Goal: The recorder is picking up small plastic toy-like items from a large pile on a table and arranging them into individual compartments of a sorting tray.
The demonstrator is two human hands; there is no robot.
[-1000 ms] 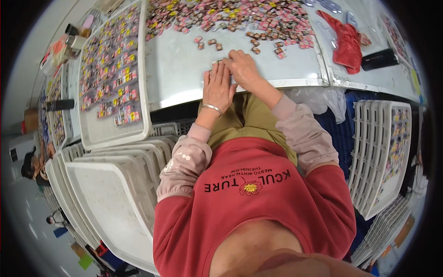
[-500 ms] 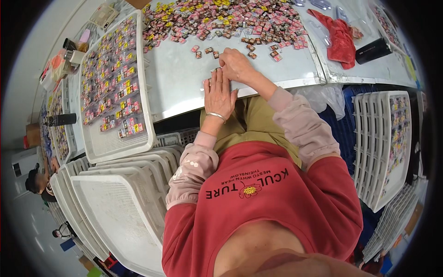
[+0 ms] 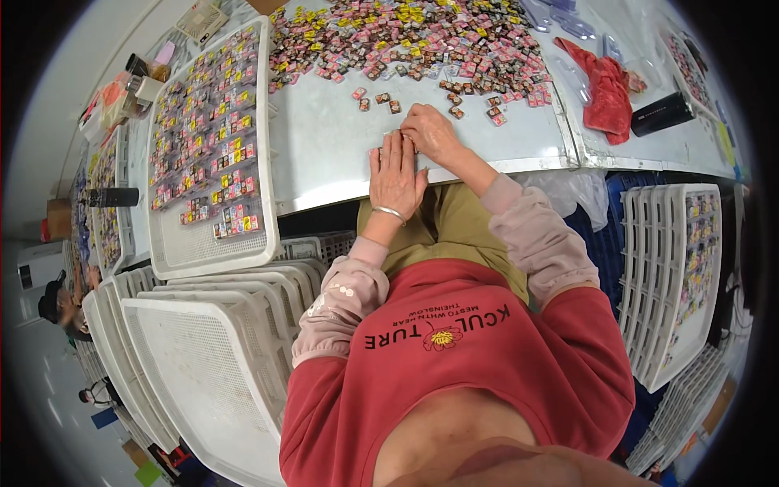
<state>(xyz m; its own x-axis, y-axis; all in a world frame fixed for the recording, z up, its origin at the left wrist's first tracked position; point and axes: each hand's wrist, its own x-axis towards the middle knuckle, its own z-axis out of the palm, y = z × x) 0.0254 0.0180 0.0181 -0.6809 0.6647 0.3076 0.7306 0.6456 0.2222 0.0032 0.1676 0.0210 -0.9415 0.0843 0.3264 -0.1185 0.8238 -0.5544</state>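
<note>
A white mesh tray [image 3: 209, 150] lies at the left of the pale table [image 3: 324, 154], filled with rows of small packets. A red cloth [image 3: 602, 85] lies far right, with a black cylinder [image 3: 664, 114] just beside it. Empty white trays [image 3: 203, 365] are stacked near left; more stacked trays [image 3: 673, 276] stand right.

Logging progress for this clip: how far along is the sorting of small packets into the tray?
Done: the white tray holds rows of packets over most of its area. In hand: both hands, left hand and right hand, work at the table edge. Left: a large loose pile of packets remains.
</note>
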